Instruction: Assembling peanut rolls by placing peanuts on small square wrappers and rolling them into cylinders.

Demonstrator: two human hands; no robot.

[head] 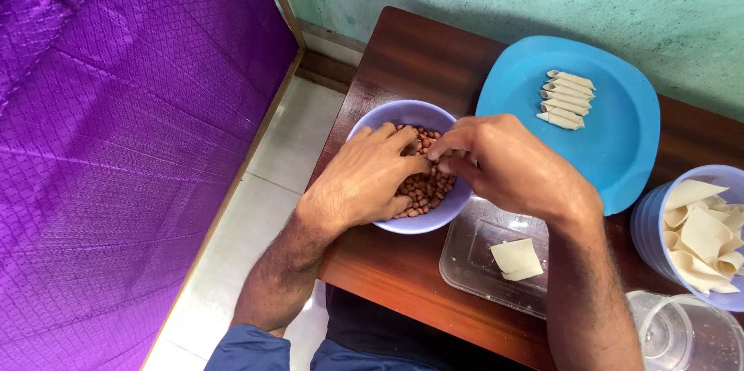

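Peanuts (422, 185) fill the lilac bowl (372, 119) at the near left of the dark wooden worktop (403, 57), and both your hands are over them. Your left hand (364, 177) lies palm-down in the bowl, fingers curled loosely into the nuts. Your right hand (504, 162) reaches in from the right, thumb and fingertips pressed together above the nuts; what they pinch is too small to tell. Just beside the bowl on the right sits a clear shallow tray (473, 258) holding a folded dough square (518, 258). Behind it a blue plate (612, 138) carries a row of rolled dough pieces (566, 100). At the right edge a second lilac bowl (651, 231) holds loose dough wrappers (705, 239), with a clear container (682, 332) near it.
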